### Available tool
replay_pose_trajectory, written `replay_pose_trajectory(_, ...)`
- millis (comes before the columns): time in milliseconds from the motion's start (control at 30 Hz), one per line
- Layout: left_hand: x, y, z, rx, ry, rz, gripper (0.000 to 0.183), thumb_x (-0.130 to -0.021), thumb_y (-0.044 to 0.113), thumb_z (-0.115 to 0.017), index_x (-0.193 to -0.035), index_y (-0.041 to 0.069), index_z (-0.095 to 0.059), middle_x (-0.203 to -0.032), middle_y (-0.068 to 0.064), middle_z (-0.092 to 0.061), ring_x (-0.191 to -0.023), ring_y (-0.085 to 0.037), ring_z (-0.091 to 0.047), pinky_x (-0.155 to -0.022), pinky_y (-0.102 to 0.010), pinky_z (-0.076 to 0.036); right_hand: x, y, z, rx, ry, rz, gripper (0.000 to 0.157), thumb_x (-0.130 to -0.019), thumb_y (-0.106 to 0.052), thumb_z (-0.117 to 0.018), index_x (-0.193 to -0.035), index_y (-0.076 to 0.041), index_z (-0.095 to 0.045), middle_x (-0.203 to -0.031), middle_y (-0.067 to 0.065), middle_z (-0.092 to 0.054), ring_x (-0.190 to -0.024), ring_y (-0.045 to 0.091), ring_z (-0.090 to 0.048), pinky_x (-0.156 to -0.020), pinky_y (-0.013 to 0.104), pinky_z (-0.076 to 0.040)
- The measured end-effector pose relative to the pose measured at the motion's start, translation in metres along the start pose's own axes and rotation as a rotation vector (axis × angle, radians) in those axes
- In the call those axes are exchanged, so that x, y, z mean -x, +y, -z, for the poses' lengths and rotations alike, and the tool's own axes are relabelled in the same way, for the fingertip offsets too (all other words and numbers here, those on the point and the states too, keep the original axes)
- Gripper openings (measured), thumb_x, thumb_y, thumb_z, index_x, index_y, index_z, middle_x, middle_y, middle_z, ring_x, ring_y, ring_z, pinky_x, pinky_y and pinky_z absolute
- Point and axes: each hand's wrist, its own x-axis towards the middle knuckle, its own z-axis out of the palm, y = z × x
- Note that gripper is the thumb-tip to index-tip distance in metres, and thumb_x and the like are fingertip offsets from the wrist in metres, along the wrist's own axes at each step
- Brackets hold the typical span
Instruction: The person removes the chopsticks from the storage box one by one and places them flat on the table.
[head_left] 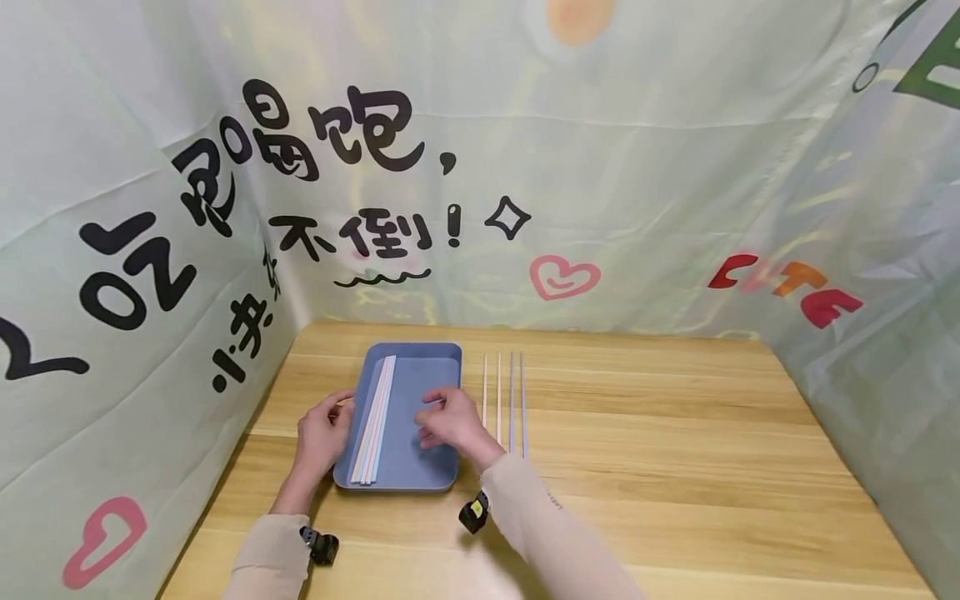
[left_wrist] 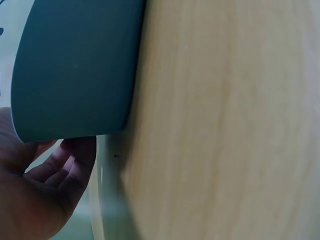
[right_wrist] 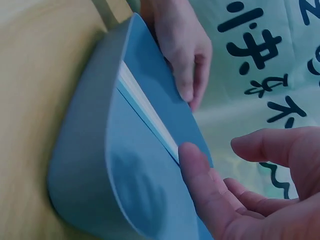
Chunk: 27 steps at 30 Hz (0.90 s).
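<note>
tray [head_left: 420, 468] holds pale chopsticks [head_left: 374, 421] along its left side.

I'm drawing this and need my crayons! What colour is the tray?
The tray is greyish blue, clearest in the head view.

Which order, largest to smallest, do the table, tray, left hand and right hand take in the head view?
1. Table
2. Tray
3. Left hand and right hand: too alike to rank.

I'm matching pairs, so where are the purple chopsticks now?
In the head view, the purple chopsticks lie on the table to the right of the tray, just right of the pale pair.
</note>
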Motion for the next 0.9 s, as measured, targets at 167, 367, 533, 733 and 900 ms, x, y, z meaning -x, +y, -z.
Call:
replay_pose_trajectory(167,-0.001,0.002,-0.002,-0.02,-0.007,-0.018,0.029,-0.106,0.01,-0.062,-0.133,0.003,-0.071,-0.098,-0.018,-0.074,-0.083,-0.025,-0.065,-0.066,-0.025,-0.05,0.0,0.005,-0.011,0.007,-0.028,-0.002,0.044,-0.088,0.003,-0.067,-0.131,0.012,-0.06,-0.084,0.013,-0.068,-0.081,0.046,-0.076,-0.068,0.042,-0.065)
replay_pose_trajectory(367,-0.003,0.004,-0.002,-0.049,0.011,-0.094,0.027,-0.103,0.004,-0.063,-0.128,-0.003,-0.071,-0.099,-0.02,-0.074,-0.086,-0.031,-0.07,-0.068,-0.027,-0.054,-0.002,0.011,-0.024,-0.014,-0.059,-0.009,0.041,-0.088,0.004,-0.067,-0.127,0.013,-0.06,-0.092,0.024,-0.073,-0.076,0.042,-0.075,-0.068,0.045,-0.065)
replay_pose_trajectory(533,-0.004,0.006,0.0,-0.06,-0.012,-0.094,0.027,-0.103,0.005,-0.062,-0.128,-0.004,-0.07,-0.097,-0.02,-0.074,-0.086,-0.03,-0.07,-0.068,-0.029,-0.054,-0.004,0.014,-0.035,-0.011,-0.052,-0.037,0.04,-0.088,0.004,-0.067,-0.126,0.013,-0.06,-0.093,0.03,-0.073,-0.073,0.037,-0.075,-0.065,0.045,-0.065)
replay_pose_trajectory(733,-0.005,0.006,0.001,-0.051,-0.045,-0.077,0.028,-0.104,0.006,-0.062,-0.129,-0.003,-0.069,-0.097,-0.018,-0.073,-0.084,-0.028,-0.068,-0.067,-0.027,-0.053,-0.004,0.016,-0.044,0.04,-0.048,-0.088,0.041,-0.09,0.001,-0.069,-0.128,0.013,-0.06,-0.095,0.03,-0.074,-0.076,0.038,-0.077,-0.065,0.043,-0.065)
replay_pose_trajectory(900,-0.006,0.006,0.001,-0.044,-0.046,-0.068,0.028,-0.104,0.006,-0.062,-0.13,-0.002,-0.069,-0.098,-0.018,-0.074,-0.086,-0.028,-0.069,-0.069,-0.029,-0.053,-0.004,0.018,-0.049,0.053,-0.055,-0.096,0.037,-0.09,0.0,-0.07,-0.124,0.012,-0.062,-0.091,0.025,-0.073,-0.076,0.037,-0.077,-0.066,0.043,-0.065)
